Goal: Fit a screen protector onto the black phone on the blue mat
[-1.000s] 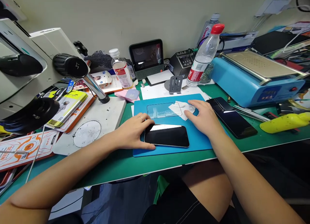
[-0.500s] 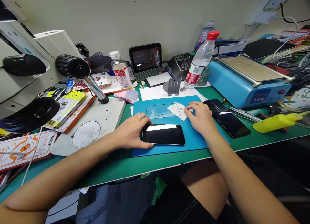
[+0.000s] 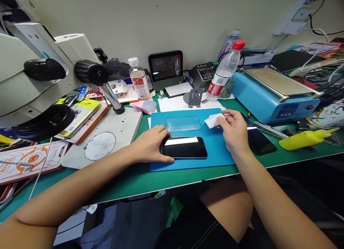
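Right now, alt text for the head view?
The left hand steadies a black phone on a blue mat, while the right hand pinches a white wipe just above the mat. A clear screen protector lies behind the phone.

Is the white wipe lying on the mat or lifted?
Lifted: the right hand pinches the white wipe above the blue mat.
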A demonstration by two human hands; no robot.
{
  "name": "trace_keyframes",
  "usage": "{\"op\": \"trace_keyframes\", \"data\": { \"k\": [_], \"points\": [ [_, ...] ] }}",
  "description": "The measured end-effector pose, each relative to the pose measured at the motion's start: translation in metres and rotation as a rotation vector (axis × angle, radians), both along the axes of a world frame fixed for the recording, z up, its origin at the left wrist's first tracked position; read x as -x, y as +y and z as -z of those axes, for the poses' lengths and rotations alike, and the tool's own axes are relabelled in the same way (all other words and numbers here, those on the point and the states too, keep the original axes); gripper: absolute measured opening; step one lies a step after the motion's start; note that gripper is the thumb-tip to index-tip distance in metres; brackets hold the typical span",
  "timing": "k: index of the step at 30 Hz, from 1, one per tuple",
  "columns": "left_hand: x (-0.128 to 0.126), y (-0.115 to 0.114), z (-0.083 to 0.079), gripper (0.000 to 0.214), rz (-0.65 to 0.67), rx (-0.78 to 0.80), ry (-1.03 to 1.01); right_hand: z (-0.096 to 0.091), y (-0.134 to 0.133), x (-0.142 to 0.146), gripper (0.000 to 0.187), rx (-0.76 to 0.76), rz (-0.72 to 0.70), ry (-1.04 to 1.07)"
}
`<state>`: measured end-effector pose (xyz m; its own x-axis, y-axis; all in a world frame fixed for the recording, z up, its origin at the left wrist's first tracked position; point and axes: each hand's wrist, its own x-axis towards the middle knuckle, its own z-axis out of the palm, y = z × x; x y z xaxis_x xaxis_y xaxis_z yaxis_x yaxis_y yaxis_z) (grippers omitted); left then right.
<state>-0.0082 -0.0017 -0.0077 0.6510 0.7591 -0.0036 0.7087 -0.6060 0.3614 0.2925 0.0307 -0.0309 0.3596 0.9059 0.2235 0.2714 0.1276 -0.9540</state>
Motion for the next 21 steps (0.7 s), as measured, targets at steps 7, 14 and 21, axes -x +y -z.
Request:
{"op": "trace_keyframes", "data": {
  "k": [7, 14, 21],
  "points": [
    [0.007, 0.006, 0.002, 0.08, 0.075, 0.058, -0.029, -0.011, -0.038, 0.006, 0.04, 0.037, -0.064, 0.175],
    [0.015, 0.017, -0.004, 0.075, 0.161, 0.157, -0.045, 0.007, -0.074, 0.001, 0.036, 0.047, -0.047, 0.089],
    [0.013, 0.017, -0.002, 0.078, 0.139, 0.161, -0.037, 0.009, -0.078, 0.001, 0.041, 0.095, -0.111, -0.117]
  ]
}}
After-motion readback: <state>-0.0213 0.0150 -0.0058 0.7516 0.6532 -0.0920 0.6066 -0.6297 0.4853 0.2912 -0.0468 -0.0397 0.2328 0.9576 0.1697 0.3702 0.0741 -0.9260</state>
